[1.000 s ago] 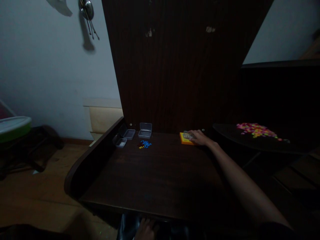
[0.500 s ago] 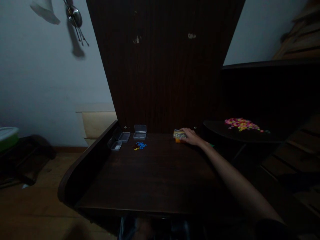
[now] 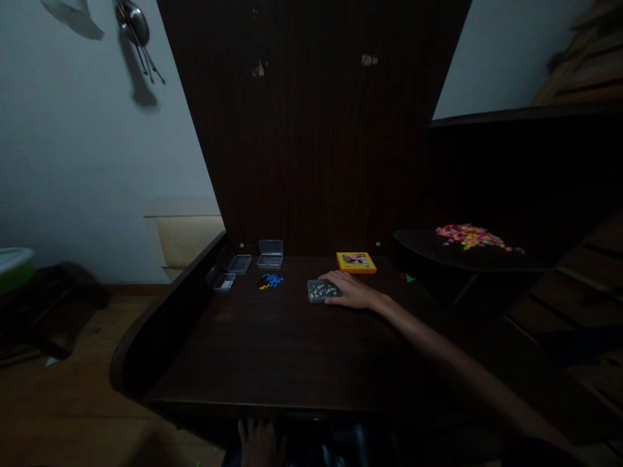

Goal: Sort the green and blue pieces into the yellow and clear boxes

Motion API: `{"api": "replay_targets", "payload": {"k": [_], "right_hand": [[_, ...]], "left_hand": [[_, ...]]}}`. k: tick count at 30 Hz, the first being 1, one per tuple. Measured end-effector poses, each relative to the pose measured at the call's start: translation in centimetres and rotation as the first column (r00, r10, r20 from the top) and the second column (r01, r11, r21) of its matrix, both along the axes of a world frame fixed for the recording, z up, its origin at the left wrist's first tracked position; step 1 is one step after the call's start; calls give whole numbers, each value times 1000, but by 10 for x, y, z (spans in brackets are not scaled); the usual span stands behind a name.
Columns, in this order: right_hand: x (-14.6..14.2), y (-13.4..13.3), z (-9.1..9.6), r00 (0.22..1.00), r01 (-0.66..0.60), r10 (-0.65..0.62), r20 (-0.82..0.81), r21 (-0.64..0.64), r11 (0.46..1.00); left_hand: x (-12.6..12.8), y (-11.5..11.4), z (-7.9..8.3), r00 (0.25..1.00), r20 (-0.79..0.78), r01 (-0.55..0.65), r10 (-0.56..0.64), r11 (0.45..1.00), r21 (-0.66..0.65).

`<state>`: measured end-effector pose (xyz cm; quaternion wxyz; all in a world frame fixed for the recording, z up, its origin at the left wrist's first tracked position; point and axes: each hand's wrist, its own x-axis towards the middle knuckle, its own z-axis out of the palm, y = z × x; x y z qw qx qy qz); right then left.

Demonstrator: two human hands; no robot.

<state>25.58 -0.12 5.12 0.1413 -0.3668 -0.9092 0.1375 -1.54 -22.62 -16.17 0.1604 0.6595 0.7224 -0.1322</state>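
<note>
My right hand (image 3: 354,290) grips a clear plastic box (image 3: 318,291) with small pale pieces in it, low over or on the dark desk. Its fingers wrap over the box's right end. Below the desk's front edge, my left hand (image 3: 259,441) shows with fingers spread and holds nothing. Behind the right hand lies a flat yellow box (image 3: 356,262) with a printed picture on top. To the left is a small heap of blue pieces (image 3: 273,280), with brown and yellow pieces (image 3: 264,284) beside it.
Three open clear boxes, a back one (image 3: 270,255), a middle one (image 3: 240,263) and a small one (image 3: 224,282), stand at the desk's left. A pile of colourful pieces (image 3: 470,236) lies on the right shelf (image 3: 418,250). Small green pieces (image 3: 409,278) lie below that shelf.
My right hand has brought the clear box off the yellow box, leftward and nearer to me. The yellow box stays behind. My left hand has come into clearer view at the bottom.
</note>
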Motion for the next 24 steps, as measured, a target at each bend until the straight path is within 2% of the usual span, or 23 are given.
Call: {"api": "replay_targets", "payload": {"k": [5,10,18,24], "right_hand": [[-23,-18,-3,995,-96,96,20,-12,995],[-33,-27,-8,983,-178,178,34,-9,984],[-43,-33,-13,978,-190,173,120,155,970],[-52,-45,-10,968,-174,125,219,219,960]], "left_hand": [[-6,-4,-8,1000,-21,-2,2,1000,-4],[-8,8,-12,1000,-16,-15,16,1000,22],[0,21,-17,995,70,65,-69,996,62],[0,35,-8,990,131,64,-58,997,-39]]}}
